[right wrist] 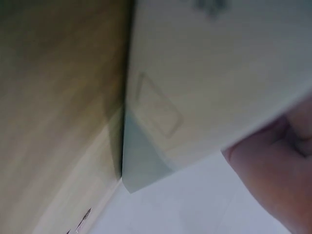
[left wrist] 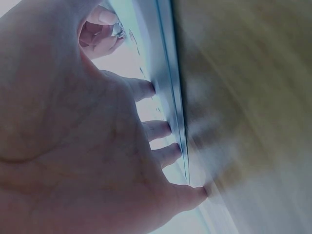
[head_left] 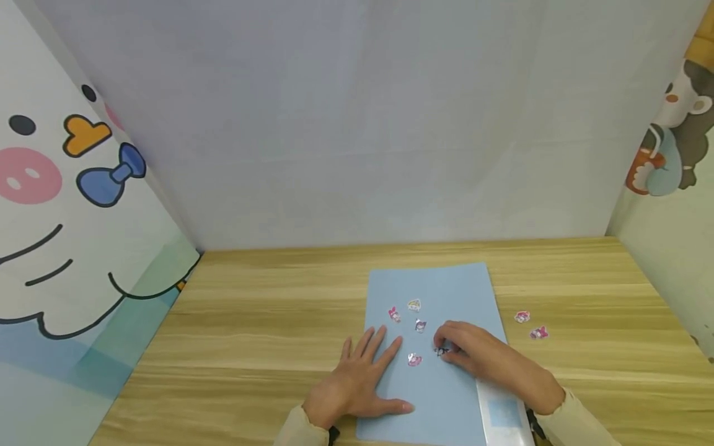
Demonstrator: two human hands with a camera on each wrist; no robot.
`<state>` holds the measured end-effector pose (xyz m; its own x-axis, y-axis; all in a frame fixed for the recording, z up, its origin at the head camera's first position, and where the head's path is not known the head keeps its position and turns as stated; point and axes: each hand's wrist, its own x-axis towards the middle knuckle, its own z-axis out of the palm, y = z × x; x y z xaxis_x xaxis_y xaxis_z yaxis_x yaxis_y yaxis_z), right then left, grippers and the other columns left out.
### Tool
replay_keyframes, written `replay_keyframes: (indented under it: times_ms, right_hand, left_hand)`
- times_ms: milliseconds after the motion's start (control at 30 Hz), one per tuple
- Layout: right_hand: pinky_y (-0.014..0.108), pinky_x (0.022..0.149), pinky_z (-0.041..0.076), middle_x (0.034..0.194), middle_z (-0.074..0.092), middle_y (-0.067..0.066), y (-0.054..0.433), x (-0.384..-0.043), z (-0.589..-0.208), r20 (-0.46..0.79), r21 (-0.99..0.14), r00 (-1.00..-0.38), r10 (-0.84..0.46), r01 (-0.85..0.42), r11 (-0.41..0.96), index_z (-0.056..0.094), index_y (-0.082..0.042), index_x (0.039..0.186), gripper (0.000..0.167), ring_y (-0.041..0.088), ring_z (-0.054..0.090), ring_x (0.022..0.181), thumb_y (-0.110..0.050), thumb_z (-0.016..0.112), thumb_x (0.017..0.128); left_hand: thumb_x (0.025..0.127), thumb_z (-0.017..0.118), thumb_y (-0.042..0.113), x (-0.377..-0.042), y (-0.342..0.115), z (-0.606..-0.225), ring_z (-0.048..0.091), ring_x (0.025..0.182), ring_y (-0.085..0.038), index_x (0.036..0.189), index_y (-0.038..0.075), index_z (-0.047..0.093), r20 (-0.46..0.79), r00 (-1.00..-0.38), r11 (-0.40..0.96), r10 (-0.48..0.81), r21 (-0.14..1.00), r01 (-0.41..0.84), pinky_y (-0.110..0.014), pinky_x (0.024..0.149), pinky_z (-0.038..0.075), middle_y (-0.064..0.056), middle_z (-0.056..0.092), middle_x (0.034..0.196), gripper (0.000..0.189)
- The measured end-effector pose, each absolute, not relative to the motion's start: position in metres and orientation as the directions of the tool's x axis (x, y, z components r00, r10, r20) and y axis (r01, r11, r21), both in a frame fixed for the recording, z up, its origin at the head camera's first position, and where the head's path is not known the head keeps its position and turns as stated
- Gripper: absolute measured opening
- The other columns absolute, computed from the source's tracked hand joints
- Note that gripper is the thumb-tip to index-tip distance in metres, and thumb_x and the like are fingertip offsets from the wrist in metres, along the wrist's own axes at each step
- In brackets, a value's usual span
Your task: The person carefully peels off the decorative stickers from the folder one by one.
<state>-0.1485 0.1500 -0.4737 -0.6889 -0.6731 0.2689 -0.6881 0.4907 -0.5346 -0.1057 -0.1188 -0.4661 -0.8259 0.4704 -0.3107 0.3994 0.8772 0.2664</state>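
A light blue folder (head_left: 440, 402) lies on the wooden table. My left hand (head_left: 359, 381) rests across its left edge, fingers spread and straight. Over the folder's right half, my right hand (head_left: 488, 353) pinches a small dark-and-white cartoon sticker (head_left: 441, 352) between thumb and fingers, close to the surface. In the left wrist view, that sticker (left wrist: 118, 30) shows at the right fingertips. Left of it is a pink-and-white sticker (head_left: 414, 359). Farther up are a purple-and-white one (head_left: 420, 325), a pink one (head_left: 394, 314) and a yellow-and-white one (head_left: 414, 305).
Two pink stickers, one upper (head_left: 522, 316) and one lower (head_left: 538, 332), lie on the table right of the folder. A whitish glossy sheet (head_left: 504, 427) shows under the right forearm at the folder's lower right. A pale cloth wall (head_left: 390, 124) stands behind the table (head_left: 268, 310).
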Motion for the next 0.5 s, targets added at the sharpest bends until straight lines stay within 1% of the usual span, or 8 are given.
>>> replay_keyframes:
  times_ms: [133, 367, 500]
  right_hand:
    - [0.028, 0.072, 0.052, 0.09, 0.062, -0.005, 0.1486, -0.1495, -0.4732, 0.266, -0.53, -0.674, -0.689, -0.699, 0.48, 0.064, -0.011, 0.095, 0.02, 0.007, 0.056, 0.079, 0.003, 0.077, 0.087]
    - [0.026, 0.07, 0.05, 0.085, 0.058, -0.008, 0.1469, -0.1496, -0.4717, 0.309, -0.505, -0.651, -0.693, -0.73, 0.461, 0.062, -0.012, 0.091, 0.02, 0.004, 0.052, 0.078, 0.004, 0.076, 0.089]
    - [0.026, 0.069, 0.05, 0.085, 0.058, -0.009, 0.1473, -0.1502, -0.4706, 0.329, -0.487, -0.651, -0.684, -0.738, 0.467, 0.063, -0.012, 0.089, 0.02, 0.003, 0.052, 0.077, 0.003, 0.075, 0.089]
  left_hand:
    - [0.085, 0.059, 0.079, -0.105, -0.119, -0.4667, 0.008, 0.158, -0.032, 0.166, 0.027, 0.017, -0.311, -0.827, 0.878, 0.468, 0.268, 0.397, -0.064, 0.121, 0.014, -0.008, 0.009, 0.172, 0.105]
    - [0.085, 0.059, 0.079, -0.105, -0.119, -0.4674, 0.009, 0.158, -0.032, 0.166, 0.026, 0.017, -0.301, -0.828, 0.875, 0.473, 0.269, 0.403, -0.064, 0.12, 0.014, -0.009, 0.01, 0.172, 0.105]
    - [0.085, 0.059, 0.079, -0.1051, -0.1192, -0.4678, 0.009, 0.158, -0.032, 0.166, 0.026, 0.018, -0.296, -0.83, 0.875, 0.473, 0.266, 0.404, -0.064, 0.12, 0.014, -0.009, 0.01, 0.172, 0.105]
